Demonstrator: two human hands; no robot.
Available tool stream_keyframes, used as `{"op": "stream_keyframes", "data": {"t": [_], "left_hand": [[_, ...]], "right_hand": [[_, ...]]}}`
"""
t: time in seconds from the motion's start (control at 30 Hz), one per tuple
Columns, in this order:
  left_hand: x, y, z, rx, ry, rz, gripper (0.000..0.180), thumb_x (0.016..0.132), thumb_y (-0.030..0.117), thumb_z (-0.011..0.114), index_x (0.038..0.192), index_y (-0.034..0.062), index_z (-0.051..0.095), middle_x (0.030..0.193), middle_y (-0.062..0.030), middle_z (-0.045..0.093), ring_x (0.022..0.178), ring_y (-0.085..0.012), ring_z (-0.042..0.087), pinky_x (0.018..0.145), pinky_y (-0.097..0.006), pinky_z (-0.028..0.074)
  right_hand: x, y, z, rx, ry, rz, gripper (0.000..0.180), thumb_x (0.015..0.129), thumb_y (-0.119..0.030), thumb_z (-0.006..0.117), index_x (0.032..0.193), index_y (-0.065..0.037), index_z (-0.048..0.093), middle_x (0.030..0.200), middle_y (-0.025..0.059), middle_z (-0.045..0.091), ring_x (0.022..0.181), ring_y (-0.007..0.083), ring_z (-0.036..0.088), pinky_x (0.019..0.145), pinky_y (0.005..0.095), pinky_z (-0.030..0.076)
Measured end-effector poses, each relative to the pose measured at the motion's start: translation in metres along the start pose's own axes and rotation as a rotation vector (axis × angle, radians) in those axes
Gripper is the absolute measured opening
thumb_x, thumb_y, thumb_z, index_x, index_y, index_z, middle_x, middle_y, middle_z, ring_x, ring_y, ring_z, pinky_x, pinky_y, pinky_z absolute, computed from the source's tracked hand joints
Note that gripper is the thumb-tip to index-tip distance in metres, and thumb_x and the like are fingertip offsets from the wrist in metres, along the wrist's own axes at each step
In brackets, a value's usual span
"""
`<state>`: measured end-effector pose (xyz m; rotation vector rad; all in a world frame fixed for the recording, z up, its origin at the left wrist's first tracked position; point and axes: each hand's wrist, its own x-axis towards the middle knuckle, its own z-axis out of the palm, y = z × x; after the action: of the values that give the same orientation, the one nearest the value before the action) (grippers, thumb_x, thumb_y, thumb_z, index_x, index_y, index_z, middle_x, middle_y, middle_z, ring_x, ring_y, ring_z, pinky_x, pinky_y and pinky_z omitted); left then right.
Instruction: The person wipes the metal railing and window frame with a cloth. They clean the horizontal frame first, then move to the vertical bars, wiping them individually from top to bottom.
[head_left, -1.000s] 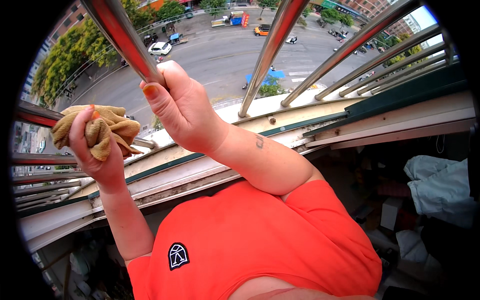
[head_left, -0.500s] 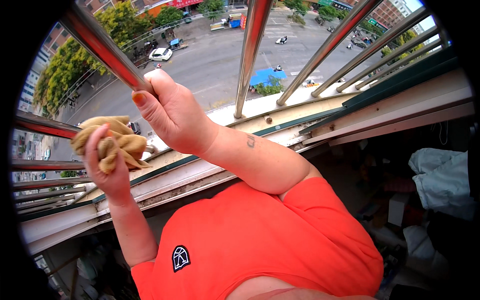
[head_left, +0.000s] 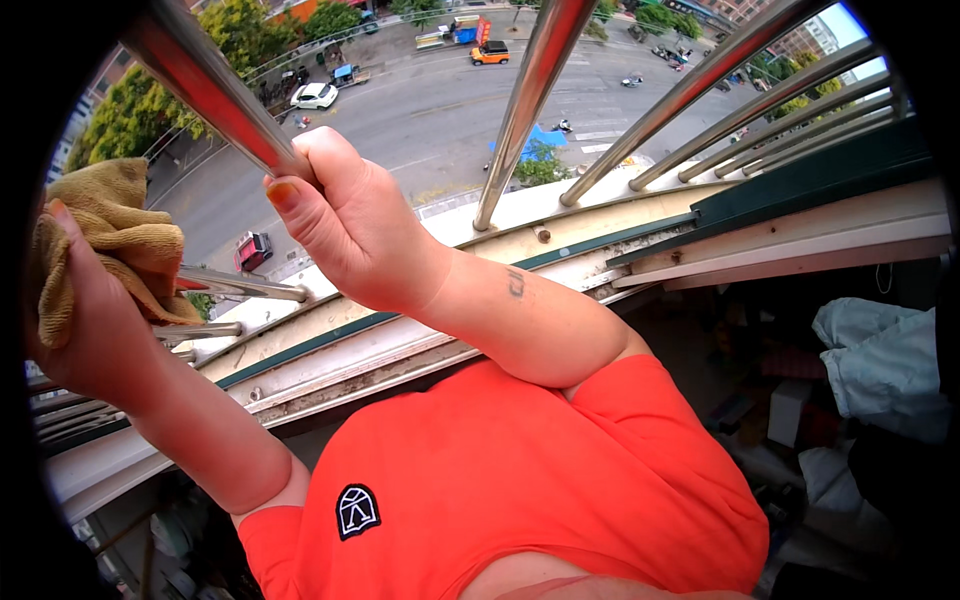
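The left hand [head_left: 95, 330] is bunched tight around a crumpled mustard-yellow cleaning cloth [head_left: 105, 235], which spills out above the fingers and presses against the thin horizontal steel bars [head_left: 240, 288] at the left of the window grille. The cloth is wadded rather than spread, so that the palm can push a thick pad onto a narrow round bar — a flat sheet would slip off it. Whether the cloth wraps fully around a bar or only lies against it I cannot tell, since the hand covers the contact.

The right hand [head_left: 345, 225] is clenched around a thick polished stainless-steel upright bar [head_left: 205, 85], fingers curled over it and thumb laid along the near side. Judging by the locked wrist and the arm stretched across the body, this looks like a bracing hold: it steadies the person leaning out over the white window sill with its dark green track [head_left: 420, 330].

Beyond the grille lies a street far below, with a red car [head_left: 252, 250] and a white car [head_left: 314, 95] parked beside green trees [head_left: 125, 125]. More slanted steel bars [head_left: 530, 100] fan away to the right. The person's orange short-sleeved shirt with a small dark badge [head_left: 356, 510] fills the lower view, and a pale blue bundle of fabric [head_left: 880, 360] sits in the dim room at right.
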<state>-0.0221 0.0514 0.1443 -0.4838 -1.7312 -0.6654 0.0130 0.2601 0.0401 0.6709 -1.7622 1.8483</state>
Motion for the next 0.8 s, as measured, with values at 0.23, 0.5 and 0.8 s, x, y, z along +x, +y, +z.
{"op": "stream_keyframes", "data": {"t": [0.23,0.5,0.8], "left_hand": [[-0.056,-0.011,-0.001,-0.007,-0.092,0.067,0.030,0.091,-0.002,0.071,0.118,0.0028,0.061,0.115,-0.0076,0.068,0.105,-0.0201,0.065,0.098,-0.033,0.052],[-0.132,-0.004,0.004,-0.102,-0.293,-0.055,0.038,0.090,-0.004,0.067,0.127,0.0035,0.058,0.125,-0.0105,0.062,0.116,-0.0247,0.058,0.104,-0.038,0.046],[-0.108,0.004,-0.007,-0.218,-0.350,-0.128,0.032,0.088,-0.005,0.070,0.119,0.0028,0.066,0.119,-0.0098,0.067,0.112,-0.0235,0.061,0.102,-0.035,0.047]], "right_hand": [[0.001,0.000,0.002,0.067,-0.020,0.007,0.031,0.105,-0.036,0.055,0.103,-0.006,0.048,0.066,0.0080,0.059,0.055,0.0208,0.061,0.055,0.0334,0.049],[0.001,0.000,0.001,0.001,0.007,-0.012,0.029,0.104,-0.034,0.056,0.101,-0.005,0.050,0.069,0.0122,0.057,0.060,0.0290,0.059,0.057,0.0361,0.048],[0.002,-0.002,0.000,-0.002,0.016,0.004,0.030,0.105,-0.035,0.054,0.102,-0.006,0.049,0.068,0.0108,0.059,0.057,0.0255,0.062,0.054,0.0345,0.048]]}}
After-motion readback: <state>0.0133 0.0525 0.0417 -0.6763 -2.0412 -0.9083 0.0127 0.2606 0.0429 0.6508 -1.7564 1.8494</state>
